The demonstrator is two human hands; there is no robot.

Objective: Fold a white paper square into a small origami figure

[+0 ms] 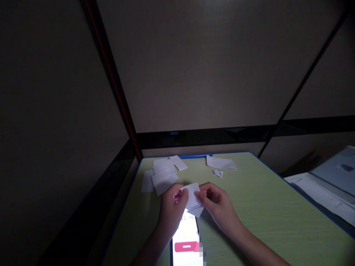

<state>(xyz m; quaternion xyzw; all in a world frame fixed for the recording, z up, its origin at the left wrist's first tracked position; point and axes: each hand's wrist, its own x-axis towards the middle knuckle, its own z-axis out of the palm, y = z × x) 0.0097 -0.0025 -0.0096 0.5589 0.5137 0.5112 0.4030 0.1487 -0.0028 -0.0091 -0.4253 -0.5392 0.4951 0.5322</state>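
Between both hands is a small piece of white paper (192, 195), raised a little over the green table. My left hand (174, 201) pinches its left edge, thumb on top. On the opposite edge, my right hand (215, 199) grips the paper with the thumb in front and the fingers curled behind. The paper looks layered or folded, with a pointed corner sticking out below. Under it lies a phone (186, 236) with a lit white screen and a red button; its upper end is partly covered by the paper.
Several white paper pieces (164, 181) overlap at the table's back left. At the back stand out a long paper strip (221, 163) and a small folded scrap (218, 173). The green table (266, 210) has a blue edge. A pale box-like object (332, 184) lies beyond its right side.
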